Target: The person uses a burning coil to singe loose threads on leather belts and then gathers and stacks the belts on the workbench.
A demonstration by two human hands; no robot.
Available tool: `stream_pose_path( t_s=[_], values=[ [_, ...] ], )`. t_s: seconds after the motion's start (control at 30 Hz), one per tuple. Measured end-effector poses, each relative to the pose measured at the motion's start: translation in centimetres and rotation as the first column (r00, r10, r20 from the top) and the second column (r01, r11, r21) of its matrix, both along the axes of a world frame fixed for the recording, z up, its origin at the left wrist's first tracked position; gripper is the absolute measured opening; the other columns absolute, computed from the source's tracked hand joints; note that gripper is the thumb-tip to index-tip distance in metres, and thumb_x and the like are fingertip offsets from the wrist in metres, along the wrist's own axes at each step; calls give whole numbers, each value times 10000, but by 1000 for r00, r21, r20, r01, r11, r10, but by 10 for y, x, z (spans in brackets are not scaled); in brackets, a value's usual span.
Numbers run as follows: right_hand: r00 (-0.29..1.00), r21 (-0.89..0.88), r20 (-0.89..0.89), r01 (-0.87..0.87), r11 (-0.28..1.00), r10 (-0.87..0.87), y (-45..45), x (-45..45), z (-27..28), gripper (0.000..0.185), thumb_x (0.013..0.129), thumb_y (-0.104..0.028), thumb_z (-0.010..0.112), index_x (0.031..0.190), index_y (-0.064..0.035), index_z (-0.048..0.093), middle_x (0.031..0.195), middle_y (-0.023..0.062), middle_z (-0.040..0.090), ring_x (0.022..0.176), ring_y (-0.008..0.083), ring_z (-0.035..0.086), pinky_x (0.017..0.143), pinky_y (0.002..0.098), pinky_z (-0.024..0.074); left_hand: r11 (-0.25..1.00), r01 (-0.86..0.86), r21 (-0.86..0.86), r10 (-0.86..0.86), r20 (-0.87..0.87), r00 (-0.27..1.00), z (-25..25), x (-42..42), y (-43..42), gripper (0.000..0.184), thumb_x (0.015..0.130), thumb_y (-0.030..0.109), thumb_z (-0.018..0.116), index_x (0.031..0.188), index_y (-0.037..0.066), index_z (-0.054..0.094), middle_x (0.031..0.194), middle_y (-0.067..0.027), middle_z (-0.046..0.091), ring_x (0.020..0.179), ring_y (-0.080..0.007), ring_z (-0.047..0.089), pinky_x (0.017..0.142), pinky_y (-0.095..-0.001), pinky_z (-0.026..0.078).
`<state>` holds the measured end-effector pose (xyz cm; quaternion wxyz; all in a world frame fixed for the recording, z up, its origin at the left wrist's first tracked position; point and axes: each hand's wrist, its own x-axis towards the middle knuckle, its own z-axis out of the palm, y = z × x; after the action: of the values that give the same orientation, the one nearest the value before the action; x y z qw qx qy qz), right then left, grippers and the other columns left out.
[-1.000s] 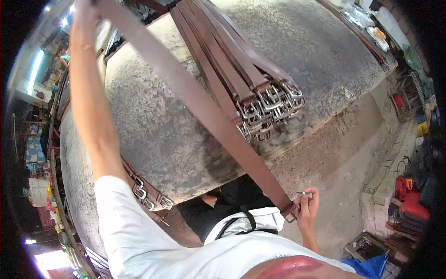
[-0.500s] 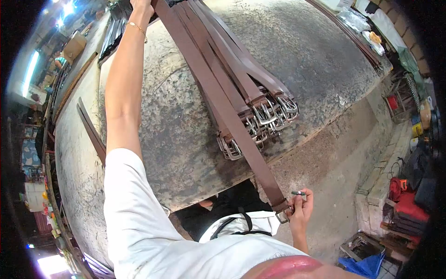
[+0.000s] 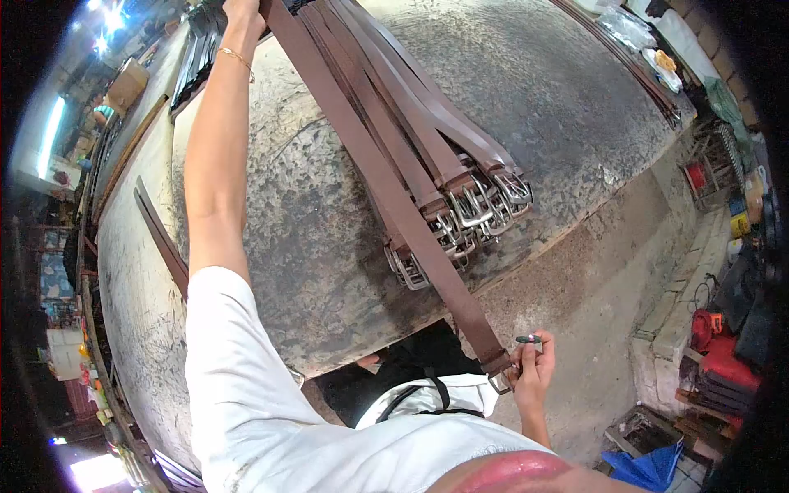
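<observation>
A brown leather belt (image 3: 374, 177) runs stretched from the top edge of the view to its buckle near my body. My left hand (image 3: 246, 10), partly cut off at the top, grips the belt's far part; its fingertips are hidden. Beside the buckle, my right hand (image 3: 534, 371) is closed on the belt's near end. A short, dark green, pen-like object (image 3: 528, 339) sticks out between the fingers of that same hand. Under and beside the stretched belt lies a pile of similar brown belts (image 3: 419, 123), their silver buckles (image 3: 477, 205) bunched near the table's edge.
The worn, stained table (image 3: 288, 246) fills the middle. A brown strap (image 3: 160, 234) lies at its left, and dark straps (image 3: 196, 62) lie at the far left. More thin straps (image 3: 625, 62) and plastic bags (image 3: 625, 31) are on the far right. Red material (image 3: 727, 361) is stacked lower right.
Both hands keep their hold on the belt, almost unmoved. The view has shifted slightly, so the pile and table sit a little lower.
</observation>
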<state>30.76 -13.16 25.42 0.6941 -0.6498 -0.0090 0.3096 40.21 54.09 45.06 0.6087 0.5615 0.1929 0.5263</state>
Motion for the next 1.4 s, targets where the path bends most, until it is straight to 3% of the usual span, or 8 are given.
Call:
stream_pose_path(
  t_s=[0.2,0.3,0.43,0.7,0.93,1.07,1.23,1.4],
  values=[
    [997,10,-67,40,999,-39,2,-3,0,210,972,-247,498,1120,-150,385,648,-14,466,453,25,364,374,167,240,864,469,-183,-489,-82,869,-125,10,52,406,1007,243,348,1140,-131,431,977,-200,602,798,-263,602,731,-363,516],
    [994,28,-105,11,1000,-9,2,-3,11,221,972,-244,498,1130,-146,378,645,-13,461,455,29,373,377,168,245,839,284,-464,-379,-126,917,-189,10,4,278,960,166,471,1101,-69,520,967,-201,623,822,-295,617,749,-386,530],
    [994,67,-108,27,997,-20,2,-5,14,222,975,-235,491,1137,-140,373,642,-6,452,452,34,375,377,175,250,950,33,-310,-159,-389,907,-241,9,-7,419,881,44,529,1260,-104,430,1074,-211,592,948,-326,615,730,-374,539],
    [988,90,-156,16,996,-2,17,-5,28,204,975,-231,493,1115,-137,379,640,-26,425,463,30,346,376,194,265,1000,-23,-21,-4,-818,575,-262,-2,-18,638,869,180,596,1399,-37,314,1426,-253,337,1295,-329,378,1041,-380,329],
    [989,55,-132,67,996,-60,48,0,46,196,972,-248,502,1092,-121,414,639,-19,430,450,37,348,375,197,261,880,53,472,291,-625,724,-212,-124,-226,374,879,226,599,1179,4,576,1223,-166,578,1137,-245,552,934,-362,431],
    [996,70,-94,7,998,0,73,5,43,175,973,-234,499,1077,-108,436,655,-13,454,453,34,357,377,197,265,973,27,229,117,-592,798,-177,-197,-367,120,880,93,586,953,0,611,927,-57,587,839,-119,548,759,-256,452],
    [995,204,92,23,979,-43,112,5,48,166,970,-198,499,1074,-79,446,668,3,491,462,37,384,398,197,295,865,324,383,-64,-556,829,-153,-222,-480,505,726,181,765,1176,59,570,1294,-191,452,1042,-322,557,814,-395,503],
    [980,309,166,55,950,-110,141,5,34,191,975,-192,483,1082,-38,448,713,34,559,515,58,465,447,200,362,730,265,630,105,-487,867,-177,-204,-485,436,701,54,755,1110,142,635,1279,-181,462,958,-335,577,756,-378,511]
  ],
)
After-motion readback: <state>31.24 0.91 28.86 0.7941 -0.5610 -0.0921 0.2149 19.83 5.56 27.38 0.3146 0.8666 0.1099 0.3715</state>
